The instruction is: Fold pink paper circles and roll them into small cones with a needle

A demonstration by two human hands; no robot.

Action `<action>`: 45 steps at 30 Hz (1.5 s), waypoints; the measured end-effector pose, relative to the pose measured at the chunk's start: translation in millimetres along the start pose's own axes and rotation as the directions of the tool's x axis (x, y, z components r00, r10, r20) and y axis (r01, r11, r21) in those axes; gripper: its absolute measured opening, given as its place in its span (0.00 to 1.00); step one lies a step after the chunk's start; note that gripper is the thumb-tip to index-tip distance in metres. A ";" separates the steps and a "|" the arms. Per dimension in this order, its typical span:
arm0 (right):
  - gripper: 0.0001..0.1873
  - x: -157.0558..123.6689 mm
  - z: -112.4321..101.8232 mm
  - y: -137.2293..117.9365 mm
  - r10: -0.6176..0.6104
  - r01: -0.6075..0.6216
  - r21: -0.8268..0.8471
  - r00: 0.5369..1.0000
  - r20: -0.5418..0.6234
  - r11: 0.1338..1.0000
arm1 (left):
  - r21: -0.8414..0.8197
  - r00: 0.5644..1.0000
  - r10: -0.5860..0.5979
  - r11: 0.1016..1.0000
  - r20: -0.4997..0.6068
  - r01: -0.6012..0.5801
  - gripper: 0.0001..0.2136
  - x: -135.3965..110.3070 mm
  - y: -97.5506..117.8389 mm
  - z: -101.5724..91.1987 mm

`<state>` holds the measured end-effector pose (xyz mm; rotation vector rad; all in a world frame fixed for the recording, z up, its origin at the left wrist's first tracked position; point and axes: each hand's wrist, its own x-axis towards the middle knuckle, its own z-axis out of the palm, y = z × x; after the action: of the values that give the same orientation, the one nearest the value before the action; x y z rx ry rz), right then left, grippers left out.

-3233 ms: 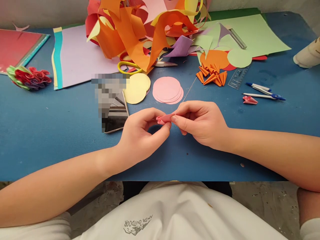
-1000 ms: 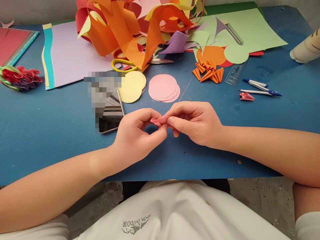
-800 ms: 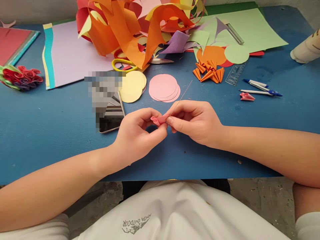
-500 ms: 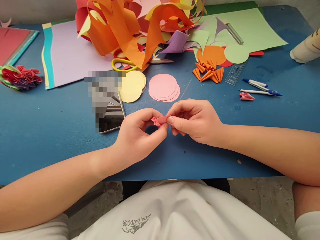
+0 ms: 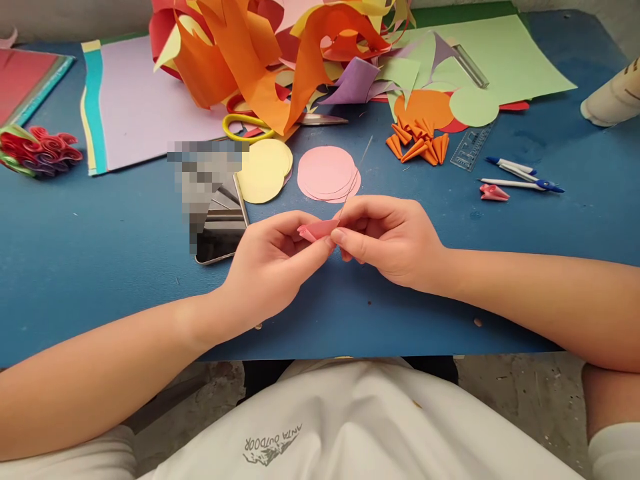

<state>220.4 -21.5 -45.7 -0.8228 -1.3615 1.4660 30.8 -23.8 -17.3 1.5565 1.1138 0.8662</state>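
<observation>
Between the fingertips of my left hand (image 5: 273, 267) is a small pink paper piece (image 5: 316, 231), folded with rolled edges at its left end. My right hand (image 5: 400, 233) pinches at the piece's right tip, its thumb and forefinger close against my left thumb. A thin needle-like stick (image 5: 353, 177) slants up and away from the right fingertips; its lower end is hidden there. Just beyond my hands lie stacked pink paper circles (image 5: 326, 172) and yellow paper circles (image 5: 263, 172). A similar pink rolled piece (image 5: 495, 193) rests at the right.
A phone (image 5: 220, 241) lies left of my hands. Behind are yellow-handled scissors (image 5: 247, 128), orange paper scraps (image 5: 215, 73), orange paper cones (image 5: 417, 141), a clear ruler (image 5: 469, 148) and pens (image 5: 520, 183). A bottle (image 5: 613, 97) stands far right, a bundle of paper rolls (image 5: 43, 152) far left.
The pink piece has turned in my fingers and shifted slightly up and left. The thin stick now stands steeper, its top further left. Both hands stay together.
</observation>
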 end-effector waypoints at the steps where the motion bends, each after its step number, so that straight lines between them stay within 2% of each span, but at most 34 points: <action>1: 0.12 0.2 -1.0 -0.2 0.008 -0.008 -0.020 1.000 0.001 1.000 | 0.000 1.000 0.002 1.000 0.011 -0.002 0.04 0.7 -0.9 -0.6; 6: 0.13 2.6 -4.3 -4.0 0.113 -0.112 -0.035 0.993 0.020 0.993 | 0.096 0.994 0.055 0.993 0.096 -0.064 0.01 4.0 -1.4 -6.1; 10: 0.14 5.6 -4.2 -5.8 0.159 -0.159 0.002 0.987 0.024 0.987 | 0.174 0.988 0.126 0.975 0.085 -0.140 0.02 7.6 1.4 -11.5; 15: 0.15 7.6 -4.9 -6.3 0.178 -0.177 -0.023 0.982 0.058 0.984 | 0.163 0.993 0.057 0.984 0.100 -0.072 0.04 10.0 5.2 -14.5; 20: 0.12 6.9 -5.3 -7.6 0.219 -0.216 -0.049 0.972 0.081 0.975 | 0.149 0.989 0.056 0.986 0.140 -0.076 0.03 10.0 6.9 -17.2; 23: 0.08 6.2 -4.5 -9.4 0.260 -0.248 -0.122 0.961 0.095 0.961 | 0.145 0.984 0.048 0.987 0.172 -0.074 0.01 10.7 7.0 -19.0; 26: 0.06 6.5 -4.0 -10.9 0.248 -0.225 -0.199 0.963 0.100 0.954 | 0.109 0.975 0.012 0.993 0.224 -0.037 0.02 11.5 8.4 -19.8; 29: 0.06 7.6 -5.5 -11.2 0.184 -0.150 -0.219 0.972 0.144 0.964 | 0.029 0.969 -0.040 0.999 0.244 0.034 0.01 12.6 9.8 -19.5; 33: 0.08 9.0 -10.0 -10.6 0.129 -0.093 -0.188 0.973 0.193 0.978 | -0.118 0.975 -0.061 0.989 0.214 0.088 0.02 15.4 6.6 -18.0; 38: 0.08 10.6 -12.9 -7.9 0.074 -0.047 -0.143 0.980 0.185 0.989 | -0.247 0.981 -0.050 0.964 0.185 0.095 0.02 19.4 -0.9 -17.2; 45: 0.07 9.4 -11.6 -4.7 0.152 -0.138 -0.084 0.971 0.186 0.987 | -0.242 0.972 -0.118 0.956 0.205 0.167 0.04 18.0 1.7 -16.2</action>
<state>228.8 -9.0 -41.8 -0.8586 -1.5312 1.6531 22.2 -1.8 -11.5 1.2958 0.9247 0.7181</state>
